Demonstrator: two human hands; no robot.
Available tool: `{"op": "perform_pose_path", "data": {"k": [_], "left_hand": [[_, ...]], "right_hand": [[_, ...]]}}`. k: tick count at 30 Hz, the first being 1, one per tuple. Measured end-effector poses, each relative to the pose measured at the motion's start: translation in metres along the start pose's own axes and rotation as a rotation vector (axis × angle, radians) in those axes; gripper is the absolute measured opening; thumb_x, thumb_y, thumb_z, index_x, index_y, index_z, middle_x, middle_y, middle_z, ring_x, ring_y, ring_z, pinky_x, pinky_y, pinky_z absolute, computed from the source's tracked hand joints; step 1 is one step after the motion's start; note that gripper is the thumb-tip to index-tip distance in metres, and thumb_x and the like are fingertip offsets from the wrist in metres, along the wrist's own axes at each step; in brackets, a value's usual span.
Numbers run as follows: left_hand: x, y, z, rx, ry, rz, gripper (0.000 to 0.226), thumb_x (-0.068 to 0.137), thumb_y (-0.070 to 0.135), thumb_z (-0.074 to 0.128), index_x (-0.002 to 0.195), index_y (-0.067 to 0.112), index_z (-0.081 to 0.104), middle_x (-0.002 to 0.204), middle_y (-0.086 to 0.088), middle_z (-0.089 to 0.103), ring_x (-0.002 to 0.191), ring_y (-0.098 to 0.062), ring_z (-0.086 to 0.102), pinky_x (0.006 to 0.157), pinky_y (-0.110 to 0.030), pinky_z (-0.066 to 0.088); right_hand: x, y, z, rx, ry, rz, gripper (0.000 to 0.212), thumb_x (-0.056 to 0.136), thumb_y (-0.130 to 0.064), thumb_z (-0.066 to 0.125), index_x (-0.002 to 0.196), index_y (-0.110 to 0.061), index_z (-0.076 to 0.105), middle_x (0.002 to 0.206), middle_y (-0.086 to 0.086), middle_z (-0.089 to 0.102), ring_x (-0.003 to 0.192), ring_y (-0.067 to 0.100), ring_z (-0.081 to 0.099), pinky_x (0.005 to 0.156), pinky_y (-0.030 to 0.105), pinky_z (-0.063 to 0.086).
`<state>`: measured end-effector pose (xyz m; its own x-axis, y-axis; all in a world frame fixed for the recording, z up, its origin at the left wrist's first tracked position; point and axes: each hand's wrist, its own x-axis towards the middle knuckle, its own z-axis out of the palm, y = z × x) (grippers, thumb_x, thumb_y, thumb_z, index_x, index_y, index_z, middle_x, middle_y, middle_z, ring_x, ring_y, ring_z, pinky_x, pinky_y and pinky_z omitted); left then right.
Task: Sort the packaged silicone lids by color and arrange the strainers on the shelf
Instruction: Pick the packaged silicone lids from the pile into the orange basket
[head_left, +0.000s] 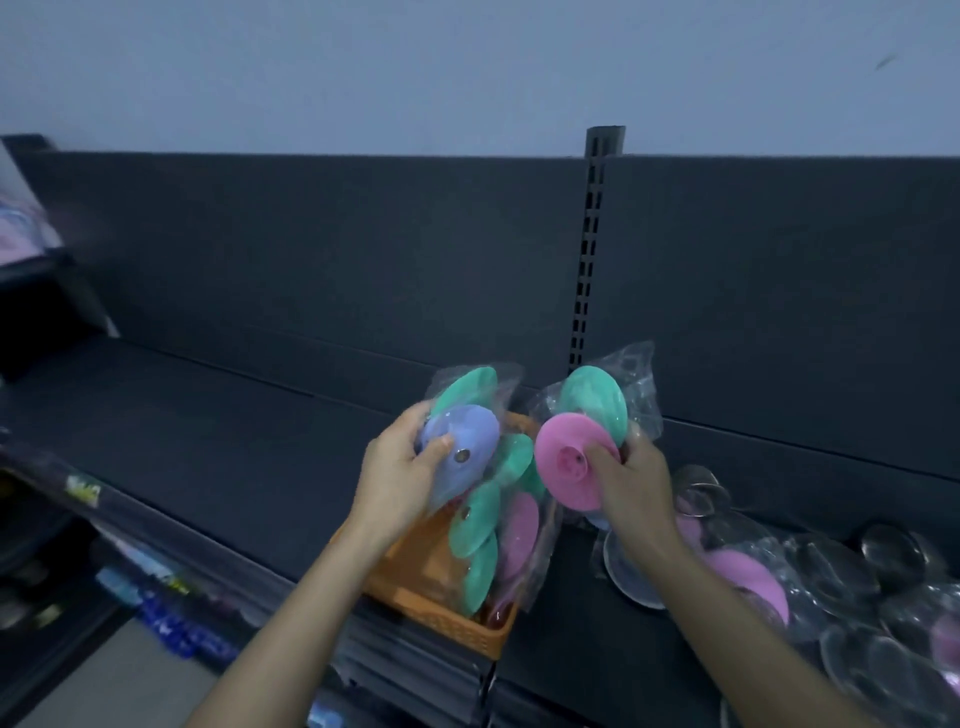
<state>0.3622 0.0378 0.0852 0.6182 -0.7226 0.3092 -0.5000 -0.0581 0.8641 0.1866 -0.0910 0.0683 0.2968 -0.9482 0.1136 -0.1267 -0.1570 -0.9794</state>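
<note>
Blue bagged silicone lid (462, 447) gripped by the left hand (400, 467), pink bagged lid (563, 470) by the right hand (631, 483), orange plastic basket (457, 631) holding mixed colours, wrapped metal strainers (893, 551) jumbled: sorting seems barely begun.

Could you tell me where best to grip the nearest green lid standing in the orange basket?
Probably pinch its upper rim from above: the green lid stands on edge in the orange basket, whose walls cover its lower part, and a pink lid crowds its right.
</note>
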Motion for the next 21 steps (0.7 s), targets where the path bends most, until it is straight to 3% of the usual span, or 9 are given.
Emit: {"op": "perform_pose_path", "data": {"k": [4, 7, 9, 12, 13, 16, 21], "left_hand": [[-0.003, -0.017, 0.006, 0.153, -0.177, -0.085, 0.002, 0.087, 0.011, 0.061, 0.089, 0.013, 0.061, 0.075, -0.006, 0.060, 0.071, -0.016, 0.054, 0.066, -0.028, 0.041], [-0.006, -0.026, 0.012, 0.159, -0.241, -0.085, 0.023, 0.088, 0.013, 0.061, 0.070, 0.014, 0.046, 0.060, 0.008, 0.039, 0.054, -0.004, 0.036, 0.052, -0.019, 0.029], [-0.004, -0.027, 0.012, 0.126, -0.227, -0.082, 0.024, 0.088, 0.012, 0.061, 0.069, 0.012, 0.046, 0.060, 0.008, 0.039, 0.053, -0.004, 0.035, 0.052, -0.020, 0.029], [-0.002, -0.024, 0.012, -0.020, -0.108, -0.078, 0.003, 0.087, 0.013, 0.061, 0.084, 0.013, 0.062, 0.072, 0.001, 0.060, 0.065, -0.011, 0.054, 0.061, -0.027, 0.043], [-0.001, -0.023, 0.011, -0.100, -0.049, -0.100, 0.006, 0.085, 0.016, 0.060, 0.087, 0.013, 0.064, 0.077, 0.000, 0.063, 0.069, -0.014, 0.057, 0.064, -0.028, 0.045], [0.002, -0.023, 0.008, -0.389, 0.105, -0.222, 0.019, 0.078, 0.024, 0.058, 0.078, 0.005, 0.054, 0.077, -0.009, 0.055, 0.071, -0.022, 0.050, 0.064, -0.037, 0.041], [0.004, -0.024, 0.004, -0.632, 0.222, -0.318, 0.021, 0.091, 0.013, 0.055, 0.072, 0.020, 0.060, 0.088, -0.014, 0.059, 0.083, -0.030, 0.056, 0.074, -0.061, 0.047]], "right_hand": [[0.002, 0.003, 0.009, -0.013, 0.003, -0.001, 0.009, 0.084, -0.012, 0.057, 0.089, -0.019, 0.060, 0.086, 0.002, 0.064, 0.079, 0.015, 0.060, 0.055, 0.030, 0.049], [0.005, 0.006, 0.010, -0.015, 0.024, 0.022, 0.006, 0.083, -0.011, 0.056, 0.082, -0.016, 0.059, 0.080, 0.004, 0.062, 0.074, 0.017, 0.057, 0.058, 0.035, 0.050], [0.007, 0.008, 0.009, -0.017, 0.035, 0.034, 0.004, 0.083, -0.012, 0.056, 0.083, -0.013, 0.059, 0.081, 0.007, 0.062, 0.072, 0.018, 0.057, 0.058, 0.034, 0.049], [0.010, 0.010, 0.007, -0.035, 0.055, 0.028, 0.005, 0.084, -0.015, 0.056, 0.086, -0.011, 0.059, 0.083, 0.008, 0.062, 0.072, 0.017, 0.056, 0.057, 0.032, 0.046], [0.011, 0.010, 0.006, -0.030, 0.058, 0.022, 0.005, 0.084, -0.016, 0.057, 0.087, -0.012, 0.058, 0.084, 0.008, 0.062, 0.072, 0.017, 0.056, 0.058, 0.033, 0.046], [0.011, 0.008, 0.005, -0.026, 0.056, 0.004, 0.002, 0.086, -0.018, 0.057, 0.086, -0.016, 0.056, 0.085, 0.005, 0.062, 0.074, 0.014, 0.057, 0.060, 0.031, 0.047], [0.009, 0.005, 0.006, -0.044, 0.039, 0.008, 0.005, 0.087, -0.019, 0.057, 0.091, -0.017, 0.056, 0.088, 0.005, 0.062, 0.080, 0.017, 0.060, 0.061, 0.037, 0.052]]}}
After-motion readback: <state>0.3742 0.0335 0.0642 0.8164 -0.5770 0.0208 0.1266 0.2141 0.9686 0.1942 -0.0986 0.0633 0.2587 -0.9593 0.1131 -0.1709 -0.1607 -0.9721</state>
